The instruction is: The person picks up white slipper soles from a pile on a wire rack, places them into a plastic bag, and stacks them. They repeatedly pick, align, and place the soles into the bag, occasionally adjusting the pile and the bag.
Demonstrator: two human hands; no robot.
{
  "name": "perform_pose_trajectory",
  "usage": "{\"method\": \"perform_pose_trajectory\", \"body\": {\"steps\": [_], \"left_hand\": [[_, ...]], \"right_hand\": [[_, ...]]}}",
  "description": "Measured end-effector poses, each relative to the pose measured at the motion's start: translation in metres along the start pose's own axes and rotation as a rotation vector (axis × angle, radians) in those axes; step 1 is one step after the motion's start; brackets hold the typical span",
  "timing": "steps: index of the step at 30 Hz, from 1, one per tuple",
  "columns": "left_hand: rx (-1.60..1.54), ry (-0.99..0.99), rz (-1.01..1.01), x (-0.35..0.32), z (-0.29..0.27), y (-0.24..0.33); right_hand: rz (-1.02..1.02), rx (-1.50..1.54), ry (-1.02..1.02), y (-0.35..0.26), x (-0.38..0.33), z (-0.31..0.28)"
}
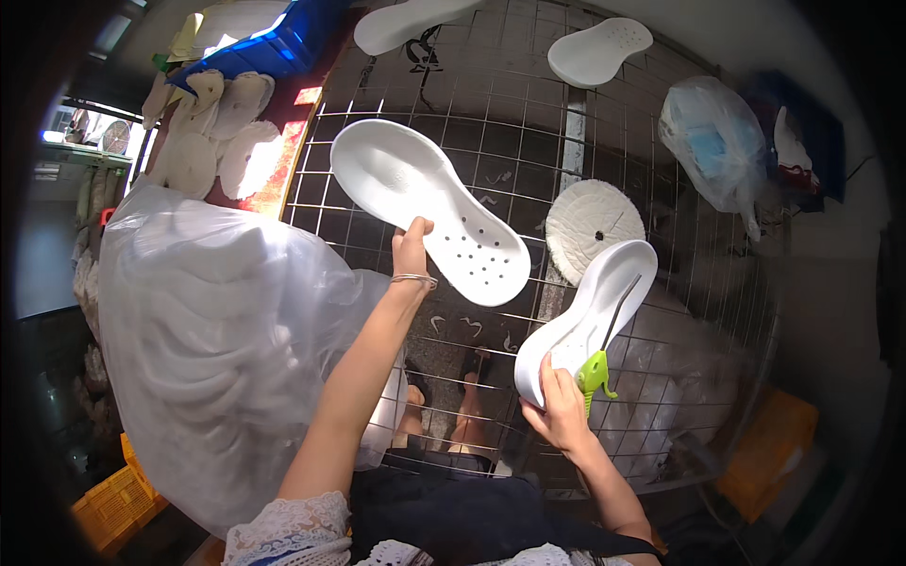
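My left hand (410, 253) grips the inner edge of a large white insole (401, 174) above the wire grid, its holed end toward the near right. In my right hand (559, 410) is a second white insole (612, 269), tilted, with the thumb over its near end. A lime-green air blow gun (593, 373) lies against that insole beside my fingers, its thin metal nozzle reaching along the hollow. Whether my fingers also hold the gun's handle is hidden. Just beyond it, a round white fabric polishing wheel (593, 222) rests on the grid.
More insoles lie at the grid's far side, one at the right (599, 52) and one at the left (406, 24). A large clear bag of white pieces (226, 321) bulges at my left. Worn fabric wheels (193, 160) sit near a blue bin (274, 47). A plastic bag (713, 141) hangs right.
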State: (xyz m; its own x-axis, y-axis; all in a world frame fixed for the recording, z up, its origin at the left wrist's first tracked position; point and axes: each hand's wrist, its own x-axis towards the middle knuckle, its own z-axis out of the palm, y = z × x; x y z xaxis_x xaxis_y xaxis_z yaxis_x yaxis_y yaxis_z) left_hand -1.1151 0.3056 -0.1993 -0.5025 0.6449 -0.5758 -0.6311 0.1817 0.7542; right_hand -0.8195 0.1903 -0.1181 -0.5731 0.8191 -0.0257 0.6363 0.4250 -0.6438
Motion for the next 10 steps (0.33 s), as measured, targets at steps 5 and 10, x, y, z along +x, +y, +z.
{"method": "perform_pose_trajectory", "body": {"steps": [5,10], "left_hand": [[0.516,-0.156,-0.204,-0.039,-0.047,0.038],[-0.070,-0.713,-0.301,-0.038,-0.082,0.051]], "right_hand": [[-0.122,0.247,0.112,-0.059,0.062,-0.024],[-0.549,0.372,-0.067,-0.051,0.179,-0.042]]}}
